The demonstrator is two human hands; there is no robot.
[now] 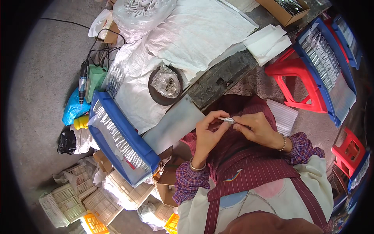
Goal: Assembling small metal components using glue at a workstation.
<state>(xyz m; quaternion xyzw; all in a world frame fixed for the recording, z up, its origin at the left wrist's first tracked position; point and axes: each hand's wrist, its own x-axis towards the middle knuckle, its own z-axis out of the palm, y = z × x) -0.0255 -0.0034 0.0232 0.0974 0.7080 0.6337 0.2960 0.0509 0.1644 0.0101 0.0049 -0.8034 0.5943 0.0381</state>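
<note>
Above my lap, both hands meet on a small shiny silver-white metal piece (229, 120). My left hand (207, 134) pinches one end between thumb and fingers. My right hand (258, 128) grips the opposite end, its fingertips pressed together. The fingers cover part of the piece, so its full shape is hidden. Beneath it lies my maroon striped apron (249, 156). On the bench ahead, a dark round bowl (160, 100) holds a clear plastic bag (167, 82) with tiny parts in it.
At left, a blue tray (134, 134) holds rows of silver pieces; beyond it are an electric screwdriver (82, 84) and a green box (96, 78). A bag of white parts (142, 9) sits on the bench's far end. At right, a red stool (290, 72) stands by another blue tray (346, 85).
</note>
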